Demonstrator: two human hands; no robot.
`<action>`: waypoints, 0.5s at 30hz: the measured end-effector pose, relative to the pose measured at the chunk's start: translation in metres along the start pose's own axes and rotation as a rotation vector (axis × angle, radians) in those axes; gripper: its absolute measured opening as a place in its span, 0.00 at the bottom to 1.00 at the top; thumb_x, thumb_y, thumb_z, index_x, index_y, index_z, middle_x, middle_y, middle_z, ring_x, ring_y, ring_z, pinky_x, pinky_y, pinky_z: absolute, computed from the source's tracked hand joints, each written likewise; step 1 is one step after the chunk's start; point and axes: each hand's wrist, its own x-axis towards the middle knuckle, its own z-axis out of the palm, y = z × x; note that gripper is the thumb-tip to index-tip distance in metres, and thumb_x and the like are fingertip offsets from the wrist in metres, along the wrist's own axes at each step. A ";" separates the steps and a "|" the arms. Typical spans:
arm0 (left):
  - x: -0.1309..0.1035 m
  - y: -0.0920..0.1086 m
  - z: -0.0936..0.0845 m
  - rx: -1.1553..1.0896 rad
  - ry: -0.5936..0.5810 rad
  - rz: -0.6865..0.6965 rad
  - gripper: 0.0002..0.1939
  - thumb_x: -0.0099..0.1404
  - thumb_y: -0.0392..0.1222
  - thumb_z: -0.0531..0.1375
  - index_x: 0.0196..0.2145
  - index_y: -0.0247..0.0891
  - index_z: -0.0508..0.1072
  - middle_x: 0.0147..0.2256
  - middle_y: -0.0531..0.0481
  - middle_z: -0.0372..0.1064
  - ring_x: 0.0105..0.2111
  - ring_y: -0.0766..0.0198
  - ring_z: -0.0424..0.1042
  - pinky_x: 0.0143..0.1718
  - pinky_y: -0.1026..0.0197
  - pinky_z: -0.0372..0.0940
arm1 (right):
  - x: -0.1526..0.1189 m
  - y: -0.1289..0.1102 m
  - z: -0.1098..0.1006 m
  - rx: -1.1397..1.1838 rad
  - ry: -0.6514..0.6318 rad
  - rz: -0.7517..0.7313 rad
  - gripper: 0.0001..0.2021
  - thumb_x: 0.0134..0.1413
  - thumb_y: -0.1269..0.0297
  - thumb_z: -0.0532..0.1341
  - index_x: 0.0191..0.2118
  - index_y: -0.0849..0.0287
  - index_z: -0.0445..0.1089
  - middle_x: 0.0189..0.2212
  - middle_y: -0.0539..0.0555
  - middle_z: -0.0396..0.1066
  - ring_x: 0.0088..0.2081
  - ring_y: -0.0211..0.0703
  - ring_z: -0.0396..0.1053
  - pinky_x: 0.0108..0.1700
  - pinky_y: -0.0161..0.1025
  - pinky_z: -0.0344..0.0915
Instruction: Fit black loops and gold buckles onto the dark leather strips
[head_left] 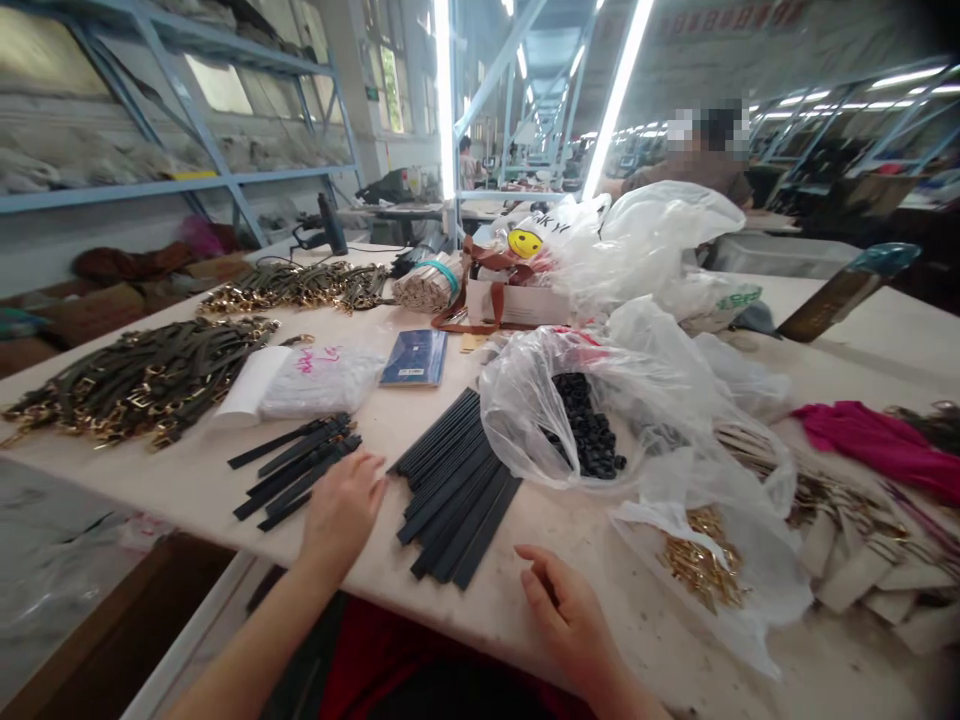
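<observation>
Several flat black strips [457, 480] lie fanned out side by side at the middle of the table. To their left is a smaller group of black strips [300, 468] with brownish ends. My left hand [346, 500] is between the two groups, at the right ends of the smaller one, fingers stretched out; whether it touches a strip is unclear. My right hand [561, 612] hovers or rests near the front edge, right of the fanned strips, fingers apart and holding nothing. A clear plastic bag [517, 400] with small black pieces [586, 425] lies behind them.
Gold hardware [703, 560] sits in a bag at the right, near pale straps [855, 560] and a magenta cloth [885, 440]. Dark straps with gold buckles [157, 380] are piled at the left. A blue booklet [415, 358] lies mid-table. Another person [690, 165] is in the background.
</observation>
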 end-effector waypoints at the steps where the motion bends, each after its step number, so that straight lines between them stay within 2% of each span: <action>1: -0.002 0.021 0.000 -0.030 -0.094 0.066 0.11 0.64 0.39 0.48 0.39 0.35 0.68 0.40 0.43 0.66 0.42 0.56 0.65 0.45 0.56 0.57 | 0.000 0.000 0.000 -0.011 0.006 -0.005 0.14 0.55 0.60 0.53 0.44 0.58 0.68 0.25 0.52 0.70 0.29 0.44 0.68 0.32 0.38 0.64; 2: -0.004 0.041 0.002 -0.052 -0.217 0.144 0.12 0.65 0.39 0.47 0.38 0.37 0.69 0.37 0.45 0.67 0.39 0.57 0.66 0.43 0.57 0.58 | 0.000 0.000 0.000 -0.026 0.005 -0.014 0.14 0.55 0.60 0.53 0.43 0.57 0.68 0.28 0.53 0.71 0.31 0.45 0.69 0.34 0.38 0.65; 3: -0.004 0.060 0.005 -0.059 -0.255 0.175 0.10 0.65 0.39 0.49 0.36 0.39 0.69 0.35 0.47 0.67 0.38 0.58 0.66 0.41 0.58 0.59 | 0.000 0.000 0.000 -0.044 -0.003 -0.025 0.13 0.55 0.61 0.53 0.43 0.57 0.68 0.30 0.54 0.72 0.33 0.46 0.69 0.36 0.39 0.65; 5: -0.003 0.091 0.013 -0.055 -0.293 0.184 0.08 0.63 0.42 0.53 0.36 0.39 0.70 0.35 0.47 0.67 0.36 0.56 0.67 0.38 0.57 0.60 | -0.001 0.001 0.000 -0.080 -0.033 -0.050 0.13 0.55 0.62 0.52 0.43 0.58 0.68 0.34 0.56 0.73 0.36 0.47 0.70 0.40 0.41 0.65; 7: 0.000 0.110 0.021 -0.033 -0.309 0.152 0.08 0.60 0.41 0.55 0.34 0.35 0.69 0.34 0.44 0.67 0.35 0.54 0.67 0.35 0.56 0.61 | -0.001 0.002 -0.001 -0.093 -0.044 -0.075 0.13 0.55 0.63 0.52 0.43 0.58 0.68 0.36 0.57 0.73 0.38 0.47 0.70 0.41 0.42 0.65; 11: 0.004 0.120 0.028 0.008 -0.325 0.100 0.07 0.59 0.37 0.54 0.34 0.32 0.68 0.33 0.41 0.66 0.34 0.52 0.68 0.33 0.55 0.61 | -0.004 0.000 -0.002 -0.063 -0.036 -0.098 0.12 0.55 0.63 0.52 0.42 0.57 0.69 0.37 0.56 0.73 0.39 0.47 0.70 0.42 0.42 0.65; 13: 0.002 0.120 0.025 0.019 -0.329 0.087 0.06 0.60 0.37 0.53 0.35 0.33 0.66 0.33 0.42 0.66 0.34 0.53 0.68 0.34 0.55 0.61 | -0.005 -0.002 -0.002 -0.033 -0.044 -0.104 0.12 0.55 0.63 0.52 0.42 0.57 0.69 0.37 0.56 0.73 0.39 0.47 0.69 0.42 0.42 0.64; 15: -0.004 0.119 0.018 0.020 -0.337 0.087 0.06 0.60 0.35 0.51 0.35 0.34 0.66 0.33 0.43 0.66 0.34 0.54 0.68 0.34 0.57 0.61 | -0.004 -0.002 -0.004 0.026 -0.027 -0.083 0.13 0.55 0.62 0.53 0.43 0.58 0.67 0.32 0.55 0.72 0.35 0.45 0.68 0.39 0.41 0.63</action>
